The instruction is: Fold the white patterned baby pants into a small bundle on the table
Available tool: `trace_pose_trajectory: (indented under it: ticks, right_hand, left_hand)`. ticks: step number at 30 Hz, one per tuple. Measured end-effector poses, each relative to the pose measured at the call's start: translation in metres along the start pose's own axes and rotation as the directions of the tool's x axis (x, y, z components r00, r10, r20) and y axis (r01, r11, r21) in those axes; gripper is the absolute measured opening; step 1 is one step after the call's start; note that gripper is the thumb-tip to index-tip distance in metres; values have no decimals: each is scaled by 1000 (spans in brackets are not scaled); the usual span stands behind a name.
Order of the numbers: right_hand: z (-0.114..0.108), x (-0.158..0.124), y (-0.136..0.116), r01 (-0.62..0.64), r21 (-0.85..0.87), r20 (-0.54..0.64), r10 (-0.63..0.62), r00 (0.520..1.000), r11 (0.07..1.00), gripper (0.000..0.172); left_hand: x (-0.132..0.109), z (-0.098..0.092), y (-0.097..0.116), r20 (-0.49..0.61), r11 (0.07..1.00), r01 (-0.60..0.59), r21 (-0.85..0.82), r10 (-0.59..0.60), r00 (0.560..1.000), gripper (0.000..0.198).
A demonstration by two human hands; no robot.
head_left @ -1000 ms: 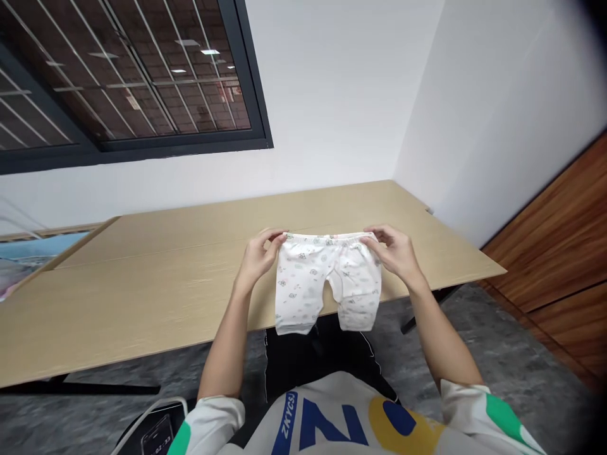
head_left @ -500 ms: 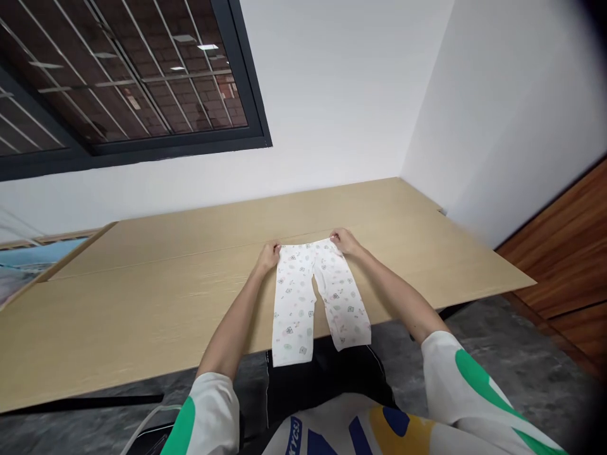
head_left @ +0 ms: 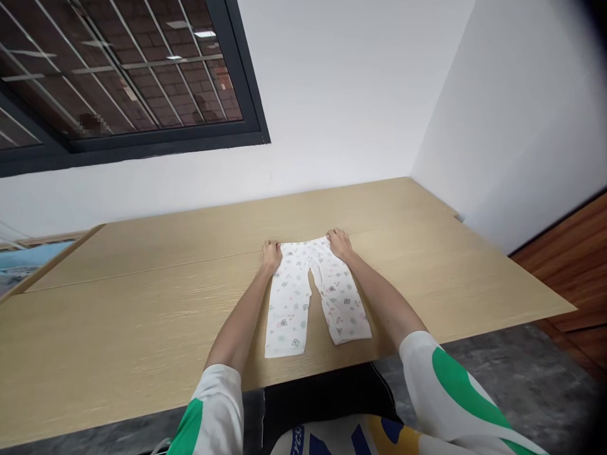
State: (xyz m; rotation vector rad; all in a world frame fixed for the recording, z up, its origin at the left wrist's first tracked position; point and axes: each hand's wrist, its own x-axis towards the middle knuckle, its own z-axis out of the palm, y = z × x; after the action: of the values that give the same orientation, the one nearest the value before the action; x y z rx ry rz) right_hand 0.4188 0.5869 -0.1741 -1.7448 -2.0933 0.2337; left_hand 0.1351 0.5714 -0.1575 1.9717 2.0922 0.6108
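A small white pair of baby trousers with a scattered grey and pink print lies flat on the wooden table, its legs pointing towards me. My left hand sits on the left corner of the elastic waistband, and my right hand grips the right corner. Both hands rest against the tabletop at the far edge of the cloth. The parts of the waistband under my fingers are hidden.
The pale wood table has a seam across it and ends in a front edge near my lap. A dark-framed window is beyond it, a white wall behind, and a wood panel at right.
The trousers have come down from being held up by the waistband and now lie flat on the table, legs spread out. My hands have moved closer to the tabletop.
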Motion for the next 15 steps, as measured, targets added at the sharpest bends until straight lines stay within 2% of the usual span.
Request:
trace_pose_trajectory:
  ticks: [5, 9, 12, 14, 15]
  right_hand:
    - [3, 11, 2, 16, -16, 8, -16, 1000, 1000, 35]
    - [4, 10, 4, 4, -29, -3, -4, 1000, 1000, 40]
    - [5, 8, 7, -5, -33, -27, 4, 1000, 999, 42]
    - [7, 8, 8, 2, -33, -29, -3, 1000, 999, 41]
    - [8, 8, 9, 8, -33, -27, -9, 1000, 999, 41]
  left_hand:
    - [0, -5, 8, 3, 1000, 1, 26, -1, 1000, 34]
    - [-8, -15, 36, 17, 998, -51, 31, 50, 999, 32]
    - [-41, -14, 74, 86, 984, -177, 9, 175, 981, 30]
    - [-83, -6, 100, 197, 958, -285, -35, 286, 938, 25]
    - [-108, 0, 112, 261, 939, -336, -67, 342, 903, 25]
